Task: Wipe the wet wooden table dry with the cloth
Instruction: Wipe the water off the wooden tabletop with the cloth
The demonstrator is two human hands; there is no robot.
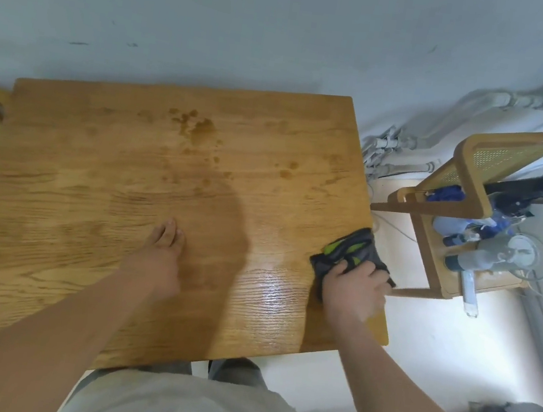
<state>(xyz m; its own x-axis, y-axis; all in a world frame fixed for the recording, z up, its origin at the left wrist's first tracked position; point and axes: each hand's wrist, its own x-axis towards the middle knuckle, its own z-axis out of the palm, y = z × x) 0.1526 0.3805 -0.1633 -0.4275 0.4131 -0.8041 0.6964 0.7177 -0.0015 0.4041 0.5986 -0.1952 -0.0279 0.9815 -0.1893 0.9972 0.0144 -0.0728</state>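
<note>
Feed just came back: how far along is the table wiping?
Hardly anything looks finished. The right hand presses the cloth at the table's right edge; the left hand rests flat mid-table. Left to do: the drops and puddle at the far centre and the glossy film beside the cloth.

The honey-brown wooden surface (89, 216) shows wavy grain and darker wet blotches, while the crumpled dark grey cloth (354, 251) carries bright lime-green streaks.

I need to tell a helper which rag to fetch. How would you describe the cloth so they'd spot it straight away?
Find the wooden table and go to its right edge, nearest the cane-backed chair. The cloth lies there under the right hand: dark grey with bright green markings, the only fabric on the tabletop.
</note>
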